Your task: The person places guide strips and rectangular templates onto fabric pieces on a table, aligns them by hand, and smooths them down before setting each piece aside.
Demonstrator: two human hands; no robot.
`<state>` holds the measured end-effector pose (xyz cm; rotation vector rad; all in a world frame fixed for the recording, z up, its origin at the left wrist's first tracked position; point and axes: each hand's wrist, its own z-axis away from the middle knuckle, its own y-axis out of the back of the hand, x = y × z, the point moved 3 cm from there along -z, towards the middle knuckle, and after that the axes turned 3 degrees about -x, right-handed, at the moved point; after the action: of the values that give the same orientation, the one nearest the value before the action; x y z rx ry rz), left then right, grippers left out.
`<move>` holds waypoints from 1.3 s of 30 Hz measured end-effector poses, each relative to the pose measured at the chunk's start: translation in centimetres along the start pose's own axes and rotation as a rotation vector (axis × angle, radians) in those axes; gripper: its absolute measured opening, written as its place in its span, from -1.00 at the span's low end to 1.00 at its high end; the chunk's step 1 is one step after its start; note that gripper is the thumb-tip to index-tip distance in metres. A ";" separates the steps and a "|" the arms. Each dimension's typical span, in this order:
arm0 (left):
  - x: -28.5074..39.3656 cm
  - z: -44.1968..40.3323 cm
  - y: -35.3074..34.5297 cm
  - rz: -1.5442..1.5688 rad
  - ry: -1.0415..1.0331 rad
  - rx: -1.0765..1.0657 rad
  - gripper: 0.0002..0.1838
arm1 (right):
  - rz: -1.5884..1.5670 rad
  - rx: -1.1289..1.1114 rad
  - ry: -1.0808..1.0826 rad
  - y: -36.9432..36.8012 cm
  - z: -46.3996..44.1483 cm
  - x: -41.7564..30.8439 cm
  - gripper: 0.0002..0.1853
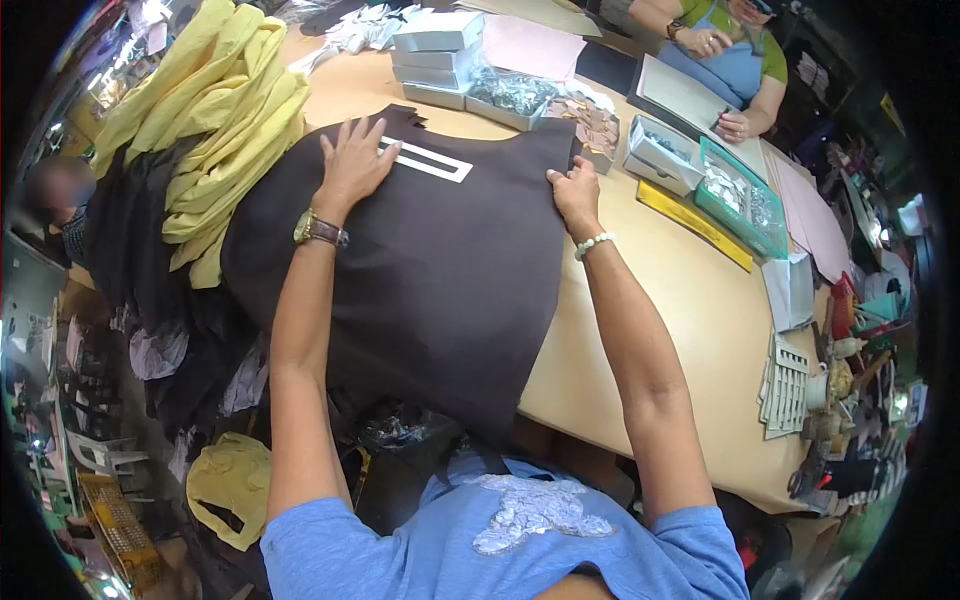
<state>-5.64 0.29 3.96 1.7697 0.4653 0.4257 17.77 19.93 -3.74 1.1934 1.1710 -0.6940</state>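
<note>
A large piece of dark fabric (440,280) lies over the table and hangs past its front edge. My left hand (355,163) rests on it with fingers spread, the fingertips beside a white U-shaped strip (430,160). This strip lies flat near the fabric's far edge, its left end partly behind my fingers. At the fabric's right edge my right hand (576,192) is closed, with the edge pinched between thumb and curled fingers. A watch is on my left wrist and a beaded bracelet on my right.
Yellow fabric (230,110) is heaped at the left. White boxes (435,60), a bag of small metal parts (508,92), a green tray (740,200) and a yellow ruler (693,225) lie beyond my hands. Another person (720,50) sits across the table (640,340).
</note>
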 end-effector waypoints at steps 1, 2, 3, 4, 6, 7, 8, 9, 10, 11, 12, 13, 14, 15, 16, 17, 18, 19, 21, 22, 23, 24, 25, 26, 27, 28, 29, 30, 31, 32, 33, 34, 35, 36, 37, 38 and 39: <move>1.3 0.1 0.4 -0.017 -0.032 0.057 -0.35 | -0.027 -0.004 0.010 -0.2 -0.5 0.7 -0.36; 2.3 0.2 -0.2 0.052 -0.114 0.174 -0.34 | -0.053 -0.010 0.020 -0.6 -1.0 1.4 -0.37; 3.7 0.4 -0.3 0.035 -0.123 0.121 -0.34 | -0.077 -0.017 0.030 -0.7 -1.2 2.0 -0.39; 5.2 0.8 -0.2 0.020 -0.133 0.067 -0.34 | -0.167 -0.040 0.007 -0.3 -0.4 1.2 -0.41; 5.9 0.9 -2.1 -0.007 -0.157 -0.007 -0.32 | -0.351 -0.081 -0.037 1.1 1.4 -0.5 -0.44; 5.8 1.0 -2.2 0.021 -0.140 -0.044 -0.32 | -0.374 -0.154 -0.045 1.9 2.2 -0.7 -0.47; 5.7 1.0 -2.3 0.050 -0.127 -0.083 -0.32 | -0.397 -0.223 -0.056 2.9 3.1 -0.6 -0.50; 5.6 1.0 -2.6 0.081 -0.115 -0.123 -0.32 | -0.418 -0.289 -0.067 3.7 4.0 -0.2 -0.53; 5.5 1.2 -3.1 0.107 -0.124 -0.063 -0.34 | -0.365 -0.309 0.027 4.4 5.1 0.1 -0.66; 5.4 1.1 -3.5 0.101 -0.122 -0.074 -0.34 | -0.200 -0.320 0.175 4.9 6.4 0.1 -0.69; 5.3 1.1 -3.5 0.092 -0.120 -0.083 -0.35 | -0.035 -0.331 0.322 5.3 7.9 -0.6 -0.72; 5.3 1.1 -3.5 0.082 -0.119 -0.094 -0.35 | 0.129 -0.342 0.467 5.3 8.9 -1.3 -0.75; 5.3 1.2 -3.3 0.074 -0.127 -0.089 -0.37 | 0.232 -0.313 0.656 5.1 9.6 -1.9 -0.75; 5.3 1.2 -3.5 0.098 -0.135 -0.072 -0.34 | 0.294 -0.344 0.715 4.6 9.9 -2.5 -0.74; 5.2 1.1 -3.7 0.120 -0.141 -0.053 -0.31 | 0.355 -0.374 0.775 4.1 10.3 -3.4 -0.72; 5.0 1.1 -3.8 0.143 -0.147 -0.031 -0.28 | 0.417 -0.404 0.838 3.7 10.6 -4.1 -0.70; 5.2 1.1 -3.6 0.135 -0.146 -0.039 -0.26 | 0.556 -0.530 0.777 3.0 10.6 -4.2 -0.69; 5.6 1.3 -3.2 0.126 -0.145 -0.046 -0.24 | 0.514 -0.492 0.745 2.6 10.6 -4.2 -0.69; 5.7 1.3 -2.8 0.108 -0.142 -0.052 -0.20 | 0.435 -0.415 0.676 2.1 10.8 -3.9 -0.71; 5.8 1.3 -2.9 0.100 -0.141 -0.052 -0.18 | 0.463 -0.400 0.654 2.3 10.8 -3.9 -0.73; 5.9 1.3 -2.9 0.092 -0.141 -0.052 -0.17 | 0.492 -0.384 0.631 2.5 10.8 -3.9 -0.76; 5.9 1.3 -2.8 0.096 -0.143 -0.045 -0.16 | 0.519 -0.367 0.611 2.5 10.7 -4.0 -0.79; 5.9 1.3 -2.8 0.099 -0.144 -0.037 -0.15 | 0.502 -0.350 0.615 2.8 10.3 -3.9 -0.80; 6.0 1.4 -2.7 0.102 -0.144 -0.029 -0.15 | 0.485 -0.332 0.618 3.6 9.7 -3.4 -0.79; 6.0 1.4 -2.7 0.102 -0.143 -0.037 -0.14 | 0.470 -0.314 0.624 4.7 9.2 -2.9 -0.77; 6.0 1.4 -2.7 0.106 -0.140 -0.044 -0.14 | 0.445 -0.283 0.645 6.1 8.7 -2.5 -0.71; 6.0 1.3 -2.7 0.111 -0.135 -0.050 -0.13 | 0.421 -0.254 0.668 7.9 8.0 -2.0 -0.64; 6.0 1.3 -2.7 0.108 -0.135 -0.049 -0.12 | 0.416 -0.228 0.631 9.6 7.3 -1.0 -0.62; 6.0 1.3 -2.7 0.105 -0.135 -0.048 -0.12 | 0.411 -0.202 0.594 11.4 6.6 0.1 -0.61; 6.0 1.3 -2.8 0.103 -0.136 -0.047 -0.12 | 0.417 -0.161 0.578 13.4 5.7 0.8 -0.59; 6.0 1.3 -2.8 0.100 -0.134 -0.046 -0.12 | 0.422 -0.121 0.560 15.0 5.0 1.3 -0.58; 6.0 1.3 -2.8 0.096 -0.132 -0.046 -0.11 | 0.338 -0.086 0.504 16.2 4.9 0.8 -0.61; 6.0 1.2 -2.8 0.091 -0.133 -0.047 -0.11 | 0.253 -0.049 0.445 17.3 4.9 0.1 -0.63; 6.0 1.3 -2.9 0.091 -0.131 -0.037 -0.12 | 0.187 -0.042 0.454 17.9 4.6 -0.3 -0.64; 6.0 1.3 -3.0 0.088 -0.130 -0.029 -0.12 | 0.156 -0.043 0.433 18.0 4.8 -1.8 -0.61; 6.0 1.3 -3.1 0.083 -0.132 -0.020 -0.13 | 0.089 -0.062 0.429 17.3 5.1 -3.2 -0.60; 5.9 1.3 -3.1 0.088 -0.129 -0.031 -0.13 | 0.020 -0.077 0.425 16.2 5.5 -4.5 -0.58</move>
<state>-0.20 2.98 0.86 1.7801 0.2891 0.3754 32.73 18.54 5.56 1.3225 1.5198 -0.3824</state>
